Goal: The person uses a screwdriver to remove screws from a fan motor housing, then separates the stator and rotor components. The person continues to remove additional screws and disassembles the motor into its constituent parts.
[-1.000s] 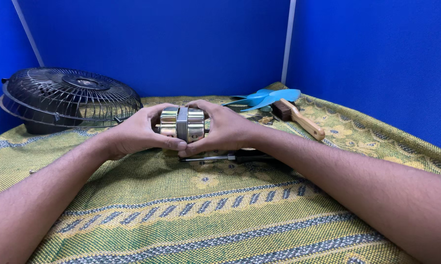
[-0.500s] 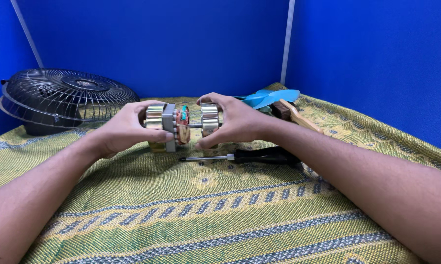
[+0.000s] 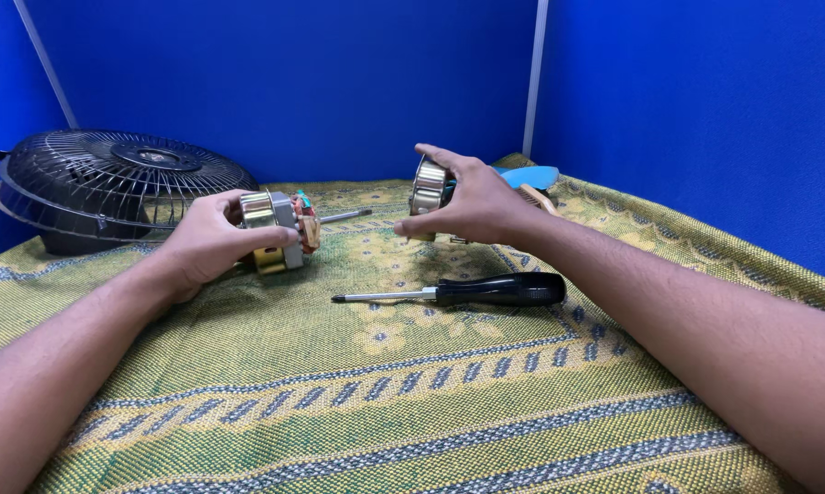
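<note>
Motor halves now sit apart in the person's two hands, where a moment ago they were pressed together as one brass-coloured block in front of the chest. The left hand [image 3: 213, 240] wraps its fingers around the motor body [image 3: 278, 230], which shows copper winding at its open end and a thin shaft [image 3: 344, 216] poking out toward the middle. The right hand [image 3: 472, 203] has carried the end cap [image 3: 428, 187] off to the right, fingers curled over its rim. So the casing has come open, and the inside of the motor is exposed. A black-handled screwdriver [image 3: 472, 291] lies on the green patterned cloth [image 3: 357, 402] covering the desk, between and just below the two hands. A black fan guard [image 3: 110, 187] rests at the far left, its edge cut off. Behind the right hand, a blue fan blade [image 3: 529, 176] and some wooden piece are mostly hidden, and the inside of the cap faces away.
</note>
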